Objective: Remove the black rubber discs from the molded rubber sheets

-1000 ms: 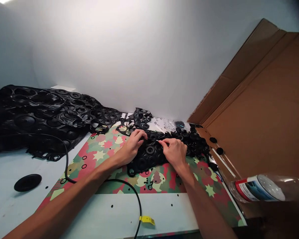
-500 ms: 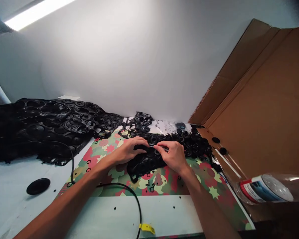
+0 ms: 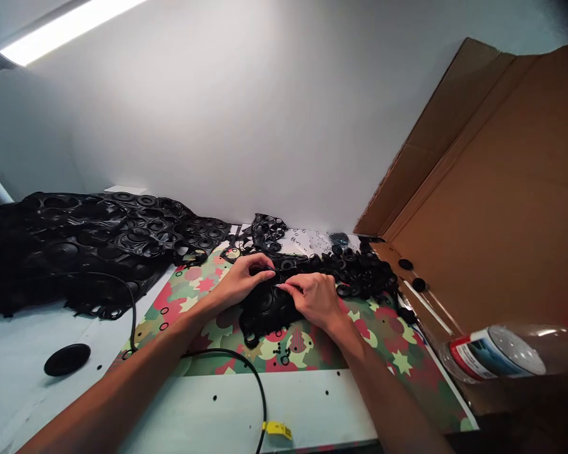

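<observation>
A sheet of black rubber with moulded round shapes (image 3: 267, 309) lies on the patterned mat (image 3: 402, 362) between and below my hands. My left hand (image 3: 246, 279) pinches the sheet's upper edge, thumb and fingers closed near each other. In my right hand (image 3: 316, 297) is a slim metal tool (image 3: 278, 285); only its bright tip shows past the thumb, close to the sheet. The rest of it is hidden in my fingers, so its exact kind is unclear.
A large heap of black rubber sheets (image 3: 99, 246) covers the back left. Loose black rubber rings (image 3: 369, 271) pile up at the back right. A black disc (image 3: 67, 359), a cable (image 3: 253, 372), a cardboard wall (image 3: 492, 189) and a plastic bottle (image 3: 497, 353) surround the mat.
My right hand has moved a little left and down with the metal tool, closer to my left hand. The rubber sheet's near part now bunches up more. The view has shifted slightly.
</observation>
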`<state>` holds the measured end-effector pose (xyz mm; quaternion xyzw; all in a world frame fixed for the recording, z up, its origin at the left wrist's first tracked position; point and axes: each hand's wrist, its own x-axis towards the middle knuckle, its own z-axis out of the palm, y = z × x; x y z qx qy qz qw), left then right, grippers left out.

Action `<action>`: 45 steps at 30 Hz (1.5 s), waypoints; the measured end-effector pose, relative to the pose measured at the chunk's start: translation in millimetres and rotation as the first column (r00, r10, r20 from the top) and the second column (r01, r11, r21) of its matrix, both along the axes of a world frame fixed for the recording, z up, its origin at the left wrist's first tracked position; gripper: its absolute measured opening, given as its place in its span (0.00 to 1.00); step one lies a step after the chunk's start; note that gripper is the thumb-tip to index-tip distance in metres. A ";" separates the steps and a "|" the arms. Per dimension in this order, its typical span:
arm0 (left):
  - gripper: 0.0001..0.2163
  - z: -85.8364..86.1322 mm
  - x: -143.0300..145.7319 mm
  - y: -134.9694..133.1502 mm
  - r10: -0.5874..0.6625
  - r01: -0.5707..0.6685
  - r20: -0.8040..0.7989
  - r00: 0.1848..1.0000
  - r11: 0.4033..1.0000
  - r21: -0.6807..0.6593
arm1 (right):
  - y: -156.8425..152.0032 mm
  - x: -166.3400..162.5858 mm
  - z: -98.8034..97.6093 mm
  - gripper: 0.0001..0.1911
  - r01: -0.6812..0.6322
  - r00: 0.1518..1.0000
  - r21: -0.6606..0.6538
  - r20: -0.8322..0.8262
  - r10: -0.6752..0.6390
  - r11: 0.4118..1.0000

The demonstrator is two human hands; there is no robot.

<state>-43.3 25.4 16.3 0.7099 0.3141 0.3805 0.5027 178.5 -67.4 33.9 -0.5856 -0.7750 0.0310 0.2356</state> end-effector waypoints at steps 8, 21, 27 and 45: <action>0.24 2.1 13.3 18.9 0.317 -0.224 0.192 0.929 0.893 -0.391 | 0.9 -0.8 -8.2 0.15 -0.094 0.995 -0.025 0.044 0.095 0.995; 0.26 49.6 2.2 1.9 0.302 -0.237 0.270 0.914 0.939 -0.248 | 7.3 15.8 10.5 0.18 -0.014 0.821 0.003 -0.571 0.013 1.000; 0.23 40.0 21.7 -23.2 0.270 -0.263 0.137 0.953 0.963 -0.065 | 4.4 5.3 12.1 0.20 -0.140 0.715 -0.065 -0.697 0.056 0.988; 0.22 27.2 19.8 -33.2 0.389 -0.380 0.135 0.911 0.921 -0.084 | 6.3 4.5 4.7 0.20 -0.057 0.747 -0.083 -0.664 -0.012 0.995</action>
